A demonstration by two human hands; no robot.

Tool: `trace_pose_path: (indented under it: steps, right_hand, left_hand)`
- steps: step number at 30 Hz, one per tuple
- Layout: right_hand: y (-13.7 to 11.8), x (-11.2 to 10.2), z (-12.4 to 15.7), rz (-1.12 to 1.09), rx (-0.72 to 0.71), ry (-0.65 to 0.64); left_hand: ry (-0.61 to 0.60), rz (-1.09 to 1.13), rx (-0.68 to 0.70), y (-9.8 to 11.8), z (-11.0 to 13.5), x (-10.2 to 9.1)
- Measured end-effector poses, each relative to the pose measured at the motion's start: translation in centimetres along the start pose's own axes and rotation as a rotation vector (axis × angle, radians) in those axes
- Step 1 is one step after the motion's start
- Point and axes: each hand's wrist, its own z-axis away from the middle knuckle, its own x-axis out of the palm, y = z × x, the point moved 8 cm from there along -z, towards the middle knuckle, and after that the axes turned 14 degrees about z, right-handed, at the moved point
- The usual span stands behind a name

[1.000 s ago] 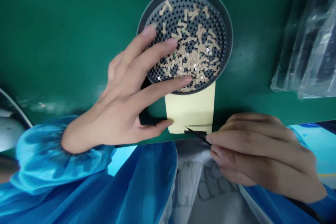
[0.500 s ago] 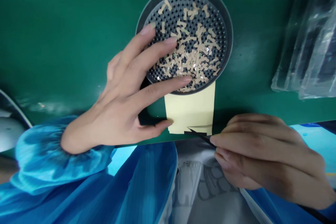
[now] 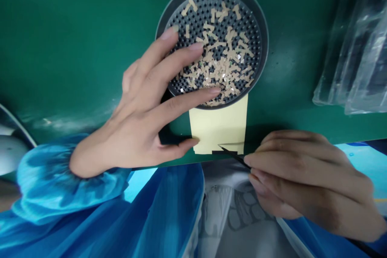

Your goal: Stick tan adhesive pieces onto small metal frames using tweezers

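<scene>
A round dark studded tray (image 3: 260, 20) lies on the green table (image 3: 75, 40) and holds several small tan strips (image 3: 222, 64). My left hand (image 3: 145, 105) lies open with its fingers spread over the tray's left side; its thumb presses the left edge of a pale yellow sheet (image 3: 219, 127) that sticks out from under the tray. My right hand (image 3: 302, 177) is closed on black tweezers (image 3: 234, 156), whose tip touches the sheet's lower right edge by a thin dark strip (image 3: 220, 152).
Clear plastic bags (image 3: 356, 48) lie at the right of the table. A white rounded object (image 3: 9, 149) shows at the far left. Blue sleeves and a blue gown fill the bottom of the view, below the table's near edge.
The right hand and tweezers have shifted slightly to the right along the sheet's lower edge. The left hand has stayed in place.
</scene>
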Motion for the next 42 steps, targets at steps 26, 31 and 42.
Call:
trace_pose_path:
  steps: [26, 31, 42]
  right_hand:
    - [3.8, 1.1, -1.4, -0.158, 0.040, -0.085]
    - [4.3, 1.5, -1.3, -0.180, 0.062, -0.063]
    - [4.8, 1.1, -1.1, -0.385, 0.156, 0.012]
  left_hand:
    - [0.013, 0.010, 0.034, 0.2, 0.1, 0.2]
    - [0.071, 0.088, 0.042, -0.5, 0.1, 0.2]
    - [0.103, 0.096, 0.022, -0.6, 0.1, 0.3]
